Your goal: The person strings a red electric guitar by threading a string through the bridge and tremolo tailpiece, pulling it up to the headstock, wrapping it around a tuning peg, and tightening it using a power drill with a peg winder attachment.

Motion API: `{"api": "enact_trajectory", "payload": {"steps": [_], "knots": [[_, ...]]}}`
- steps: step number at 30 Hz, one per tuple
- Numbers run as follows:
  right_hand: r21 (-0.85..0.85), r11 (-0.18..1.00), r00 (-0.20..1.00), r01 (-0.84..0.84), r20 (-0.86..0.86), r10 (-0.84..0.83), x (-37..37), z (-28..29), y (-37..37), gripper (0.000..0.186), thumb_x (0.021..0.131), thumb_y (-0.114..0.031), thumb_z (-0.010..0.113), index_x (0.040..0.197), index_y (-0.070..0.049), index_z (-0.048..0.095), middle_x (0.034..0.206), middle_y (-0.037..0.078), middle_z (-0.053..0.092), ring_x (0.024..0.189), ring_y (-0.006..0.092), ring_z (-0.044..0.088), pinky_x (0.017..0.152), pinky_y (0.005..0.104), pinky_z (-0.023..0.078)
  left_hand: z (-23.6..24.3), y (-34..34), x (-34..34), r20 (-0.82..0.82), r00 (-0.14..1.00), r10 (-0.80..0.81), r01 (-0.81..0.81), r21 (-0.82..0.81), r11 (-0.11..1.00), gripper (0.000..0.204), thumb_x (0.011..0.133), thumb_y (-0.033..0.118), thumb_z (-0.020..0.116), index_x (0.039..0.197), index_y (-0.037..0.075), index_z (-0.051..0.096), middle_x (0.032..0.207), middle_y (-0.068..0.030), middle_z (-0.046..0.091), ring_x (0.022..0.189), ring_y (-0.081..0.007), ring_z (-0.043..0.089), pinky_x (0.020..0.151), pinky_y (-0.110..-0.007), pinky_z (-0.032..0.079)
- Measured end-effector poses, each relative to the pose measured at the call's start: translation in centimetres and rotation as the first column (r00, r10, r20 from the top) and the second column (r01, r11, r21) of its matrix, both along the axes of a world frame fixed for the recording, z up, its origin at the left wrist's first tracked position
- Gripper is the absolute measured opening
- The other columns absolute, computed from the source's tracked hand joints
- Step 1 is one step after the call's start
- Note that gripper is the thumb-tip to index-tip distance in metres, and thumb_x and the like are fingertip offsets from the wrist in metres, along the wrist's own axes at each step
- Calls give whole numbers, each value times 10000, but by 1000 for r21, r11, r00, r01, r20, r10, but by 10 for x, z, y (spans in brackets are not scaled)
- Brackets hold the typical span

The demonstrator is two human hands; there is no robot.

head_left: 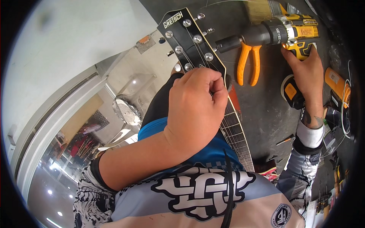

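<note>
So the left hand [197, 106] is sitting over the guitar neck just below the headstock, fingers curling in toward the palm. I can't tell if it's fully closed or if there's a string caught in there, since the back of the hand is blocking the view. The right hand [308, 74] is wrapping around the grip of a yellow-and-black cordless drill [303, 30], pretty firmly by the look of it.

The guitar [236, 131] is lying across the lap, with its black headstock [194, 48] pointing up and away and the strings running under that left hand. The drill's black cylindrical attachment [228, 44] is pointing at the tuner side, near one of the tuner keys [208, 31].

My guess is they're handling string tension, with the drill serving as a winder. The next move would be calling for seating that attachment squarely on a key while the left hand is controlling the string, and going easy on the trigger.

Farther out, orange-handled pliers [256, 64] are lying on the dark benchtop [262, 121], and a wide brush [259, 10] is resting beyond them.
</note>
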State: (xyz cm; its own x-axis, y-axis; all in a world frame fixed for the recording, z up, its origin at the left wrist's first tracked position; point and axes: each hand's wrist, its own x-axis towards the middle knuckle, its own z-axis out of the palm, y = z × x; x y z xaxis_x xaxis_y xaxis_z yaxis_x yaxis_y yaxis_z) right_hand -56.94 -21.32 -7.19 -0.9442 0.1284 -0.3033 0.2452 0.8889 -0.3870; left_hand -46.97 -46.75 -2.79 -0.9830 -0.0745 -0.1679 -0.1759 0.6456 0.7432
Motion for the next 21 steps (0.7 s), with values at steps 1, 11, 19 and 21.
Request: {"api": "enact_trajectory", "payload": {"steps": [1, 11, 19, 21], "knots": [[-1, 1000, 1000, -5, -9, 5, 0, -1, 1, 557, 827, -412, 821, 1082, 49, 640, 988, 193, 764, 953, 346, 752, 843, 395, 559, 0, 0, 0, 35, 999, 3, -3, 11, 1000, 69, 855, -21, 735, 912, -13, 697, 698, -55, 676, 551, -107, 574, 538, -278, 474], [9, 1000, 1000, -3, -9, 3, 0, -5, 2, 565, 826, -413, 823, 1080, 55, 635, 971, 200, 764, 936, 343, 755, 836, 396, 562, 2, 1, -1, 18, 999, -34, 35, -36, 999, 56, 864, -16, 734, 897, -1, 692, 670, -45, 654, 540, -120, 555, 535, -289, 463], [-1, 1000, 999, -6, -32, 6, 2, -4, 1, 560, 823, -403, 829, 1086, 53, 640, 983, 194, 765, 944, 339, 752, 845, 391, 559, 1, 1, -1, -1, 999, -43, 43, -37, 998, 53, 865, -11, 736, 886, 1, 689, 665, -41, 650, 535, -121, 549, 529, -289, 458], [-6, 1000, 1000, -5, -31, 5, 2, -2, -1, 553, 824, -402, 828, 1087, 48, 645, 985, 189, 766, 944, 337, 751, 846, 391, 558, 1, 1, 0, 7, 999, -40, 40, -36, 999, 53, 865, -11, 737, 885, 2, 689, 668, -42, 652, 537, -119, 550, 530, -289, 459]]}}
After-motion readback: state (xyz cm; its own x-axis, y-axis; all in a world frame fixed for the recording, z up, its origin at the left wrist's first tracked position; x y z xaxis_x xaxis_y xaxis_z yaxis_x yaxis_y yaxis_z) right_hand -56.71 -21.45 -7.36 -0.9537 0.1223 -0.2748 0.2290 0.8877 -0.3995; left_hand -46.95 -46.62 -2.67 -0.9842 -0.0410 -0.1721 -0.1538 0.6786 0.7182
